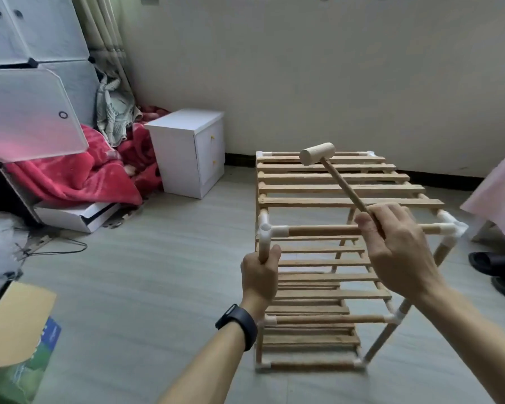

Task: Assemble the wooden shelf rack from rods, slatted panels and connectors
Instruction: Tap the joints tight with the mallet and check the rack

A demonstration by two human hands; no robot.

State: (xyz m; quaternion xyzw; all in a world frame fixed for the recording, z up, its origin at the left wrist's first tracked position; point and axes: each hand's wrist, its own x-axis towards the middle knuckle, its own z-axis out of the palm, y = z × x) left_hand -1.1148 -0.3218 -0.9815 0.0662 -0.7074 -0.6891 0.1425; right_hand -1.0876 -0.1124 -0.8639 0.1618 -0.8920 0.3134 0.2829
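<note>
The wooden shelf rack [333, 199] stands upright on the floor, with slatted panels at three levels joined by rods and white connectors. My left hand [260, 275] grips the near-left upright rod just below the white corner connector [266, 230]. My right hand [397, 246] grips the handle of a small wooden mallet [318, 154], whose head hangs above the far slats of the top panel. The near-right corner connector [449, 227] caps the front top rod.
A white bedside cabinet [190, 153] stands left of the rack by the wall. Red blankets [79, 176] and white storage cubes [27, 83] fill the left corner. A cardboard box [15, 330] lies at the near left. Black slippers [499, 272] and pink fabric [499, 193] lie right.
</note>
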